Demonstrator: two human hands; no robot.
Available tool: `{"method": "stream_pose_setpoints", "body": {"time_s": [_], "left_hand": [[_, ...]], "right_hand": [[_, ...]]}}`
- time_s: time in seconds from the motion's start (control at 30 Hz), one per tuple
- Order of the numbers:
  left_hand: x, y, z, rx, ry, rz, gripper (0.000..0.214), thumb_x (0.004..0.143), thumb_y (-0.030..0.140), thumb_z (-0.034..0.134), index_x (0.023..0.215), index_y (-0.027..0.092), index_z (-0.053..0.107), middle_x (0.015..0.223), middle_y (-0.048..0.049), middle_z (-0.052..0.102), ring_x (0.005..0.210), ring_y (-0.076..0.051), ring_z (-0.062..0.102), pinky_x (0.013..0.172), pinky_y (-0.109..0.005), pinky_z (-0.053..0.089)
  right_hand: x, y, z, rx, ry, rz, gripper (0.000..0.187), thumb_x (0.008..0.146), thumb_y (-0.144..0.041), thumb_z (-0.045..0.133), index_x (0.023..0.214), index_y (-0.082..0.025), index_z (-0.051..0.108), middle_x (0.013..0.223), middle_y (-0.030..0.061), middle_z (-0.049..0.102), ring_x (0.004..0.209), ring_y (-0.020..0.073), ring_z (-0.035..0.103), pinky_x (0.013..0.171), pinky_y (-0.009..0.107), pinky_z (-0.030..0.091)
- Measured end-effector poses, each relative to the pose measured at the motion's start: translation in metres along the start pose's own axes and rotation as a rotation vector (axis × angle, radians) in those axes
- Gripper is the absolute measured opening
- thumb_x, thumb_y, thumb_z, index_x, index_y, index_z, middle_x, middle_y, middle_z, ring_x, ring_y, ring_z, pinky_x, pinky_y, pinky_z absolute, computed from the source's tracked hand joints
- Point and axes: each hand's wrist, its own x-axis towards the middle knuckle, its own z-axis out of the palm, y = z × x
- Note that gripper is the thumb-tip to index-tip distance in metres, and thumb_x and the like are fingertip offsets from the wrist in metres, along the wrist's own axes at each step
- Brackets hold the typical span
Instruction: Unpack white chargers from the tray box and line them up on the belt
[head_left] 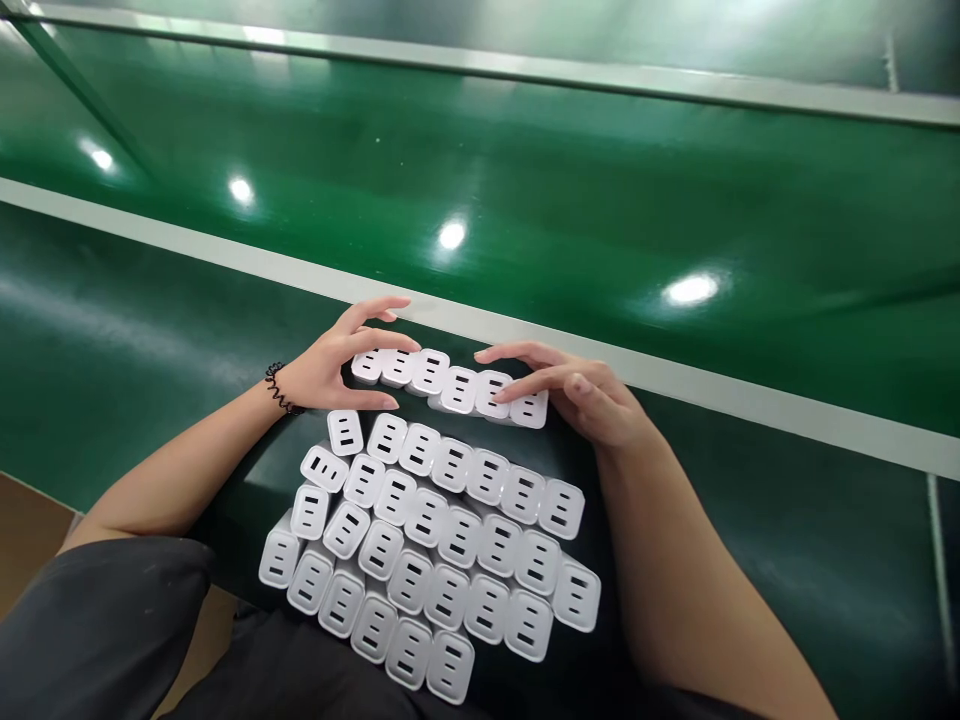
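Several white charger blocks with slot-like ports on their upper faces stand in a short, slightly uneven row (pixel 430 371). My left hand (pixel 330 365) is at the left end of this row, its fingers reaching over the far side and its thumb along the near side. At the other end, my right hand (pixel 596 400) has its fingers stretched out, one fingertip on or just above a charger block (pixel 493 393) near the end. Part of the end block is hidden behind that hand. Neither hand is closed around a block.
Closer to my body, many more white charger blocks (pixel 452 465) stand in staggered rows, a few turned at angles on the left. The green tabletop (pixel 525 200) has a pale strip (pixel 300 270) crossing beyond my hands. Ceiling lights reflect off its surface.
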Motion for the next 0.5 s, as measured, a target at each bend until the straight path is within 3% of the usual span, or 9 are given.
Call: {"method": "stream_pose_setpoints", "body": {"time_s": [0.13, 0.27, 0.37, 0.5], "left_hand": [[0.001, 0.003, -0.002, -0.016, -0.04, 0.031, 0.054, 0.083, 0.058, 0.065, 0.127, 0.026, 0.06, 0.153, -0.0141, 0.031, 0.138, -0.033, 0.036, 0.11, -0.052, 0.04], [0.002, 0.007, -0.006, 0.061, -0.119, 0.003, 0.06, 0.086, 0.072, 0.046, 0.123, 0.029, 0.065, 0.157, -0.0103, 0.026, 0.14, -0.035, 0.031, 0.113, -0.054, 0.034], [0.005, 0.01, -0.008, 0.159, -0.14, -0.004, 0.063, 0.09, 0.072, 0.034, 0.125, 0.03, 0.065, 0.159, -0.0091, 0.024, 0.139, -0.035, 0.032, 0.114, -0.055, 0.03], [0.008, 0.014, -0.009, 0.243, -0.127, -0.01, 0.061, 0.091, 0.071, 0.034, 0.128, 0.032, 0.063, 0.159, -0.0068, 0.026, 0.139, -0.035, 0.032, 0.115, -0.055, 0.026]], "right_hand": [[0.0, 0.001, 0.0, 0.013, -0.001, -0.001, 0.047, 0.099, -0.055, 0.039, 0.099, -0.03, 0.079, 0.129, 0.0044, 0.063, 0.117, 0.0289, 0.056, 0.107, 0.044, 0.04], [0.0, 0.0, 0.001, 0.031, 0.007, 0.005, 0.047, 0.099, -0.056, 0.04, 0.097, -0.03, 0.079, 0.128, 0.0038, 0.063, 0.116, 0.0288, 0.057, 0.105, 0.044, 0.041], [0.0, -0.001, 0.003, 0.043, 0.062, 0.038, 0.045, 0.097, -0.058, 0.043, 0.094, -0.032, 0.079, 0.124, 0.0031, 0.065, 0.112, 0.0284, 0.059, 0.101, 0.045, 0.045], [0.0, -0.003, 0.005, 0.037, 0.14, 0.091, 0.048, 0.094, -0.063, 0.044, 0.088, -0.032, 0.08, 0.118, 0.0027, 0.067, 0.109, 0.0292, 0.061, 0.099, 0.047, 0.048]]}}
